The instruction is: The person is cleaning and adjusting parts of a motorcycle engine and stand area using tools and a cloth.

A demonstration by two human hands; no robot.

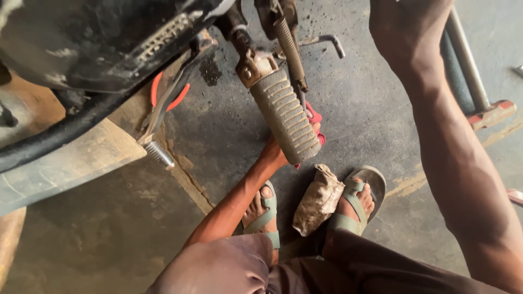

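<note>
My left hand (274, 154) reaches down to the concrete floor just behind a ribbed motorcycle footpeg (284, 115). Its fingers close on a small red object (315, 116), which the footpeg mostly hides, so I cannot tell what kind of object it is. My right arm stretches up along the right side of the view. My right hand (406, 24) is at the top edge, dark and cut off by the frame, and its fingers do not show. A crumpled dirty rag (318, 198) lies between my two feet in green sandals.
The motorcycle's underside (81, 49) fills the top left. Red-handled pliers (163, 100) hang from it. A spring (289, 46) and a bent lever (328, 41) sit above the footpeg. A metal stand with a red foot (490, 111) is at the right.
</note>
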